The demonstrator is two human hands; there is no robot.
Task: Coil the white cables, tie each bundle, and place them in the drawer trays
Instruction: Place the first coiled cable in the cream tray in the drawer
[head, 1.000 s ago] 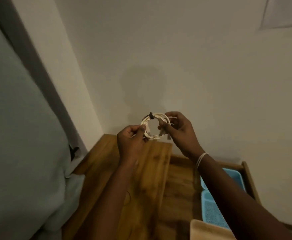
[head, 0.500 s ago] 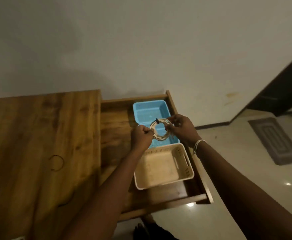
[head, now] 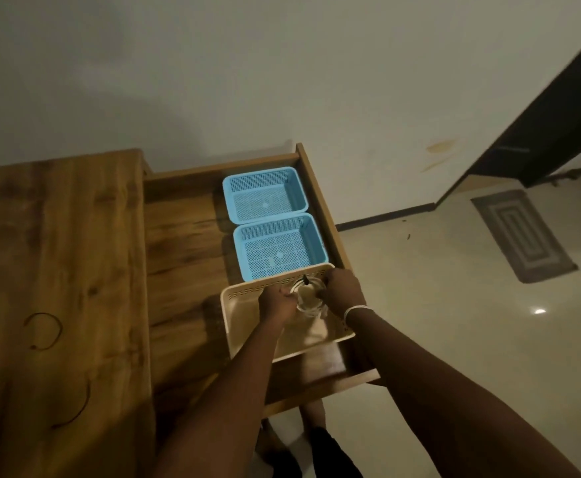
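The left hand [head: 277, 301] is pinching the left side of the coiled white cable [head: 309, 298], the right hand [head: 342, 292] is gripping its right side, both arms reaching down, holding it inside the beige tray [head: 239, 312] in the drawer [head: 185, 270]

Grainy wooden drawer [head: 185, 257], perforated plastic trays [head: 265, 194], glossy tiled floor [head: 454, 322].
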